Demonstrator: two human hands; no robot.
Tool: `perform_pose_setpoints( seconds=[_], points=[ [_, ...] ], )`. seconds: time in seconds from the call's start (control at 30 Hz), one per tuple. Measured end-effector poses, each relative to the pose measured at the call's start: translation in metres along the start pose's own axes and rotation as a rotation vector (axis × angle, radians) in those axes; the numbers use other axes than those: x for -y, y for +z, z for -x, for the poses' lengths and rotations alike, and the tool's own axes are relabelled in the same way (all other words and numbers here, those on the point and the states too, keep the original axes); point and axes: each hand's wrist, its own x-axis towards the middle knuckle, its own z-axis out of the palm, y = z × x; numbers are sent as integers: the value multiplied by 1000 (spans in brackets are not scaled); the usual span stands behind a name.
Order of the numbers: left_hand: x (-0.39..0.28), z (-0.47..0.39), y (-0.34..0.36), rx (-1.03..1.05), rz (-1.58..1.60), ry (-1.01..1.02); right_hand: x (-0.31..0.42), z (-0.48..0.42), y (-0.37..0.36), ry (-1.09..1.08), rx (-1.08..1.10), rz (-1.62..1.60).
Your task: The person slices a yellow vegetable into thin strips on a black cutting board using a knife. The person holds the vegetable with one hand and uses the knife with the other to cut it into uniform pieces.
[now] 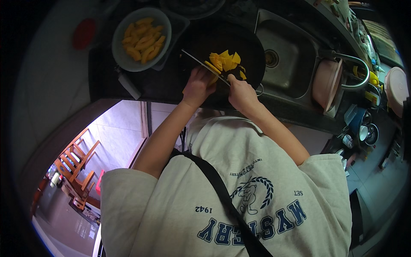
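Note:
My right hand (242,93) grips the handle end of a kitchen knife (192,58), whose blade reaches up and to the left. On the blade's near side, my left hand (199,84) holds down a yellow-orange chunk (212,80), perhaps pumpkin, mostly hidden by my fingers. One slice (213,67) stands right against the far side of the blade. Beyond it lies a small heap of cut yellow pieces (227,61), with a few scraps (242,75) nearer my right hand. All of this rests on a dark round cutting board (247,41).
A pale bowl (116,48) of orange slices (144,41) stands at the left. Near it is a grey-handled tool (128,85), its other end unclear. To the right is a steel sink (285,74) with a pink basin (324,85) under the curved faucet (366,72).

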Motion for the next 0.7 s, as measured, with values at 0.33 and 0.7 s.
perform_pose_setpoints(
  seconds=[0.33, 0.7],
  points=[
    [-1, -2, 2, -48, 56, -12, -14, -45, 10, -134, -49, -120],
    [6, 0, 9, -13, 15, -12, 8, -13, -4, -80, -75, -25]
  ],
)
